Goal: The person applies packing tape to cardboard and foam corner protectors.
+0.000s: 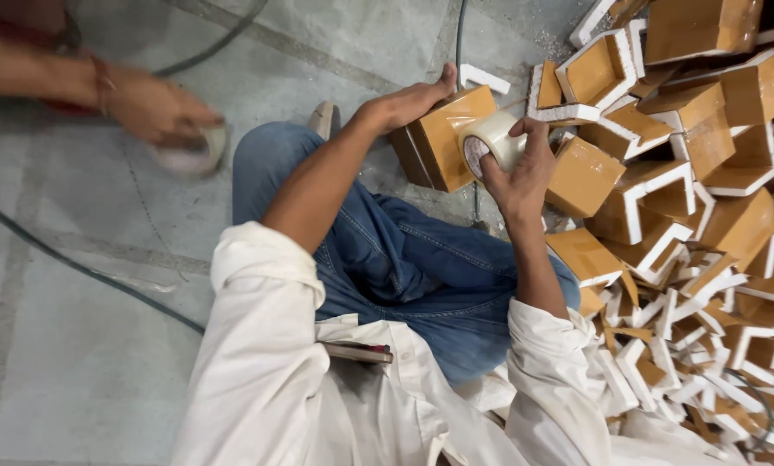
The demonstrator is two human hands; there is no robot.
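Tape roll point(490, 141), clear and on a white core, sits in the right hand point(518, 177), fingers curled around it and thumb hooked over its top edge, pressed against the face of a tan block point(446, 136). Left hand point(402, 103) lies across the block's top edge, fingers together and wrapped over it, holding it above the knee in blue jeans point(404, 259). Nearest the camera, cream sleeves point(266, 345) fill the bottom of the view. To the right, a heap of tan and white pieces point(698, 216) spreads over the grey floor point(76, 345). Far left, another person's hand point(150, 108) grips a second, blurred tape roll point(199, 154)
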